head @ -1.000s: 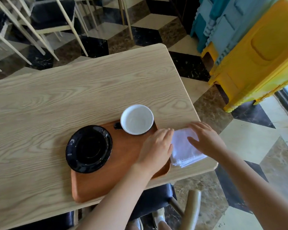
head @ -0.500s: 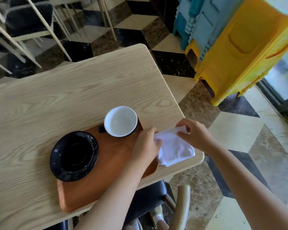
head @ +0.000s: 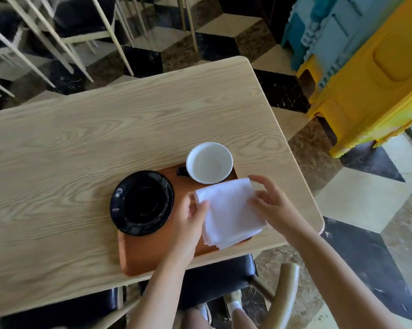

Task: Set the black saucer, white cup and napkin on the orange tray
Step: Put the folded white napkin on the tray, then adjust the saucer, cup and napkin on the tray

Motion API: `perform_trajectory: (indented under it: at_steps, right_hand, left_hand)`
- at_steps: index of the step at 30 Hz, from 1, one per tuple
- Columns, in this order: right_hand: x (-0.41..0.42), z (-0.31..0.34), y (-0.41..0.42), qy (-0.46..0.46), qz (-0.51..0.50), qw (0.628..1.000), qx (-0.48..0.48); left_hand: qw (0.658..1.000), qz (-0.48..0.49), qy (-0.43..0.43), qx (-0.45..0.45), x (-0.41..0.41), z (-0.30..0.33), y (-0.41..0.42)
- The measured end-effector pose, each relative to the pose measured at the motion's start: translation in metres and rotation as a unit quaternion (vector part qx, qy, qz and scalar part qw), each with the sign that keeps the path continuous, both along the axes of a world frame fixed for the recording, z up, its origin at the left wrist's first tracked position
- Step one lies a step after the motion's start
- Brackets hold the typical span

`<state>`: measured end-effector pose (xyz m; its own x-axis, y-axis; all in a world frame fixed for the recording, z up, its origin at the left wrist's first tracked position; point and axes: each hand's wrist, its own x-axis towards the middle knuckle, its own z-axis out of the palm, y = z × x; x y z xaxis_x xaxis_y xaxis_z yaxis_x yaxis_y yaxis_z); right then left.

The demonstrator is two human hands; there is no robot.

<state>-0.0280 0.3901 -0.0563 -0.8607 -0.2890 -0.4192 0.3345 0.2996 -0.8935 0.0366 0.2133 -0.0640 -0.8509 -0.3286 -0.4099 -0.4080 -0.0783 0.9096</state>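
The orange tray [head: 152, 252] lies near the front edge of the wooden table [head: 81, 143]. On the tray's left end sits the black saucer [head: 142, 202], partly overhanging the rim. The white cup [head: 209, 162], empty with a dark handle, stands at the tray's far right corner. A folded white napkin [head: 228, 214] is held over the right part of the tray. My left hand [head: 190, 222] pinches its left edge and my right hand [head: 270, 205] grips its right edge. Whether the napkin rests on the tray is unclear.
A black-cushioned chair [head: 214, 281] with a pale wooden frame stands under the table's front edge. More chairs [head: 76, 22] stand beyond the table. Yellow and blue plastic bins [head: 371, 74] are stacked to the right on a chequered floor.
Both hands have carried the napkin left, from the table's right front corner to above the tray's right part. The saucer and cup have stayed in place.
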Motion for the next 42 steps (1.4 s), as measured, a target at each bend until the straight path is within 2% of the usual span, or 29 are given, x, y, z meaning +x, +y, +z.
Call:
perform_trajectory:
  at_steps: [2,5,8,12,15,17,22,25,29,33,38,42]
  right_hand:
    - [0.002,-0.007,-0.006,-0.006,0.044,0.998,0.042]
    - [0.006,-0.013,-0.012,0.036,0.036,0.996,0.069]
    - [0.011,-0.015,-0.014,0.082,0.016,0.992,0.097]
    - [0.021,-0.017,-0.012,0.120,0.025,0.981,0.149]
    - [0.032,-0.022,-0.008,0.137,0.073,0.966,0.209]
    - [0.039,-0.025,-0.006,0.173,0.114,0.941,0.268]
    - [0.049,-0.033,-0.005,0.323,0.168,0.866,0.343]
    - [0.047,-0.039,-0.002,0.347,0.240,0.831,0.361]
    - [0.047,-0.041,0.002,0.372,0.289,0.795,0.381]
    - [0.046,-0.045,0.004,0.349,0.328,0.786,0.390]
    - [0.045,-0.046,0.004,0.330,0.340,0.787,0.396]
    - [0.051,-0.034,-0.011,0.342,0.290,0.803,0.391]
  left_hand:
    - [0.998,0.042,-0.030,0.032,0.003,0.000,-0.009]
    - [0.998,0.020,-0.049,0.018,0.010,-0.005,-0.017]
    - [0.994,-0.056,-0.029,-0.084,0.020,-0.008,-0.011]
    - [0.950,-0.137,0.011,-0.280,0.032,-0.019,0.002]
    - [0.935,-0.171,0.007,-0.310,0.036,-0.028,0.008]
    - [0.923,-0.203,0.007,-0.327,0.038,-0.035,0.010]
    - [0.856,-0.255,0.044,-0.449,0.044,-0.043,0.007]
    - [0.805,-0.307,0.064,-0.503,0.053,-0.046,0.009]
    - [0.754,-0.353,0.019,-0.553,0.067,-0.048,0.008]
    - [0.726,-0.384,0.017,-0.570,0.071,-0.050,0.002]
    - [0.723,-0.391,0.003,-0.569,0.072,-0.048,0.002]
    - [0.724,-0.376,0.020,-0.578,0.071,-0.038,-0.001]
